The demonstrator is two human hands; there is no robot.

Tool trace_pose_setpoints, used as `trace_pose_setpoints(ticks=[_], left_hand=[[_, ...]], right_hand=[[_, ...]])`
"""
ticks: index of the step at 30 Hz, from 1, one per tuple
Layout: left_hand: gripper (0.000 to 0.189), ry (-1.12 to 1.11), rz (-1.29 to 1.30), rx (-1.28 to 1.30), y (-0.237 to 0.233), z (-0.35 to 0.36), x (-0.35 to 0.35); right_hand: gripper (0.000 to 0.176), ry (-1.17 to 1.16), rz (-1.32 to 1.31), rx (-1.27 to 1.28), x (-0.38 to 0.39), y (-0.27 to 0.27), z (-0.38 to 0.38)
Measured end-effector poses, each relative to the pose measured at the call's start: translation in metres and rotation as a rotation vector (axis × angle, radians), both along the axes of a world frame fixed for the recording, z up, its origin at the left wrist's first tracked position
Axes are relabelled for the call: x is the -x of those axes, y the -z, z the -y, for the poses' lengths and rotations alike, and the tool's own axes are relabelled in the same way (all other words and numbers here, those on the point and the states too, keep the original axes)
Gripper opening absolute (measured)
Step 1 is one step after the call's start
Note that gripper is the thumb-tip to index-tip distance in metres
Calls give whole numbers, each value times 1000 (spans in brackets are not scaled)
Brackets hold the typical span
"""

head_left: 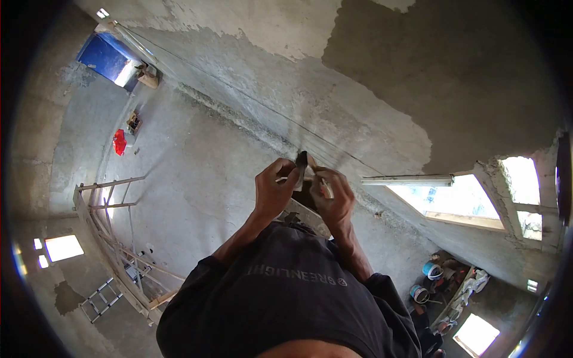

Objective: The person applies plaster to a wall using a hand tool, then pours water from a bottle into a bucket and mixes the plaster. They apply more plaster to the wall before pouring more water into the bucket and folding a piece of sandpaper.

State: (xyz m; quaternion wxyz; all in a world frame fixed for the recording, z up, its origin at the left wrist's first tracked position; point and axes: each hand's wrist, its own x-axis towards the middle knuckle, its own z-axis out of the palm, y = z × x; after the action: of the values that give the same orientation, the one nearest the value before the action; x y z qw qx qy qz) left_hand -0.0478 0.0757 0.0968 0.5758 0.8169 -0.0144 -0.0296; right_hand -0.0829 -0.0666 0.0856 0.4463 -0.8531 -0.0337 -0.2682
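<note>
In front of my chest, both hands are raised close together around a small dark object (302, 159). My left hand (276, 190) has its fingers bent and pinched at the object's left side. On the other side, my right hand (334, 194) is closed, its thumb and fingertips near the same object. What exactly each hand pinches is too small to make out. Below the hands, a board with a dark patch (303, 216) shows just beyond my shirt.
Wooden scaffolding (95, 209) stands at the left, near a metal ladder (102, 300). A red item (119, 142) lies on the floor at upper left. Buckets (432, 270) and a partly visible person (425, 334) are at lower right. A partly wet wall (382, 77) rises ahead.
</note>
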Motion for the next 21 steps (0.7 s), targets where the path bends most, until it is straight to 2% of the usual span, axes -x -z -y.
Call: trace_pose_setpoints(ticks=[2, 3, 5, 8, 18, 21], left_hand=[[14, 58, -32, 166, 3, 1, 0], [14, 61, -40, 164, 1, 1, 1], [13, 34, -230, 313, -7, 1, 0], [13, 49, -361, 422, -7, -4, -1], [15, 7, -447, 480, -2, -6, 0], [18, 31, -476, 581, 0, -8, -1]], right_hand=[[27, -52, -5, 13, 3, 3, -8], [28, -109, -4, 27, 5, 4, -12], [32, -94, -24, 2, 5, 7, -14], [32, -106, -55, -25, 5, 1, -12], [32, -191, -58, -44, 5, 1, -6], [30, -186, -84, -81, 5, -2, -6]])
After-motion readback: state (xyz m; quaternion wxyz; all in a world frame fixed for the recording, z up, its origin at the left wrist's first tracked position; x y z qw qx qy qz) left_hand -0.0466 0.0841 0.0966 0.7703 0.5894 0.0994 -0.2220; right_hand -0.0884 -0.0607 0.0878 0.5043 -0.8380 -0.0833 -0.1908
